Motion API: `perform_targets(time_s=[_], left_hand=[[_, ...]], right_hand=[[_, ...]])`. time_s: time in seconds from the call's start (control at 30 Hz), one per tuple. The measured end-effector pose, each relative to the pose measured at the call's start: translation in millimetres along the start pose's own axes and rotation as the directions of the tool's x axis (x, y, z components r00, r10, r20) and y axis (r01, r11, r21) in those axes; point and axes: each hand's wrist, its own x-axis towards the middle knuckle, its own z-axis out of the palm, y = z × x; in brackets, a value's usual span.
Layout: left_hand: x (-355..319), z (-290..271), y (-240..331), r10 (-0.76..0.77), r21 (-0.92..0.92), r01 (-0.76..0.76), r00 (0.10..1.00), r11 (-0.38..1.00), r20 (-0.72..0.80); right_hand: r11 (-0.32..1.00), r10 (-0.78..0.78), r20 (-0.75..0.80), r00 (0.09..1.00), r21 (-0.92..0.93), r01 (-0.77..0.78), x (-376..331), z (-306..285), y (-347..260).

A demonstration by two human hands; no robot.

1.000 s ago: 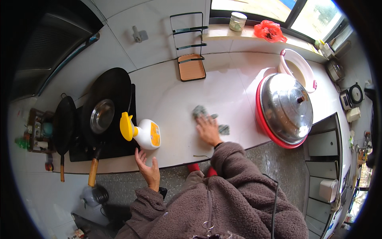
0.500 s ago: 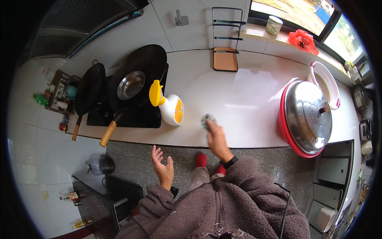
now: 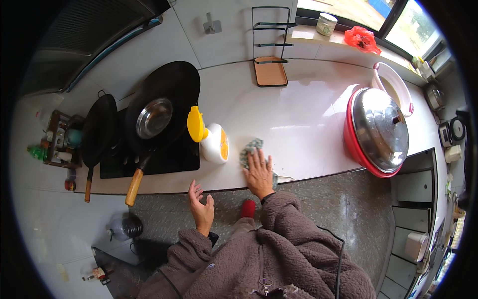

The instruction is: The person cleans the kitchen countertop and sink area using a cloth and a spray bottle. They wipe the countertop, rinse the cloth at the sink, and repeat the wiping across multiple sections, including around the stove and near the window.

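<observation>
My right hand (image 3: 259, 172) lies flat, fingers spread, pressing a grey-green cloth (image 3: 249, 148) onto the white counter (image 3: 298, 119) near its front edge. A white bottle with a yellow cap (image 3: 211, 139) lies on its side just left of the cloth. My left hand (image 3: 200, 209) hovers open below the counter edge, palm turned inward, holding nothing. Both forearms wear a brown fleece sleeve.
A large black wok (image 3: 162, 107) with a steel bowl inside and a wooden handle sits on the black hob; a smaller black pan (image 3: 99, 129) is left of it. A red basin with a steel lid (image 3: 378, 132) stands at the right. A black rack (image 3: 271, 47) stands at the wall.
My right hand with the cloth has slid left along the counter toward the white bottle. My left hand stayed open below the counter edge. The view shifted as my head moved.
</observation>
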Motion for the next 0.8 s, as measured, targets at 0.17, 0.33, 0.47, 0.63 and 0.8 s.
perform_targets(time_s=[0.17,0.33,0.47,0.63,0.8], left_hand=[[19,-1,-4,0.054,-0.027,-0.052,0.997,0.998,0.06],[28,-10,-7,0.047,-0.078,-0.04,0.995,0.996,0.083],[28,-14,-18,0.019,-0.098,-0.011,0.997,0.995,0.077],[26,-13,-24,-0.01,-0.087,0.017,0.996,0.996,0.085],[25,-15,-28,-0.025,-0.062,0.031,0.995,0.998,0.094]], right_hand=[[0.975,0.206,-0.124,0.971,-0.064,-0.215,-12,-9,55],[0.968,0.242,-0.222,0.945,0.128,-0.218,-1,-34,89],[0.904,0.298,-0.41,0.862,0.41,-0.118,27,-34,36],[0.992,0.036,-0.063,0.997,0.121,-0.028,44,15,-65],[0.999,0.005,-0.144,0.99,0.054,0.003,42,21,-30]])
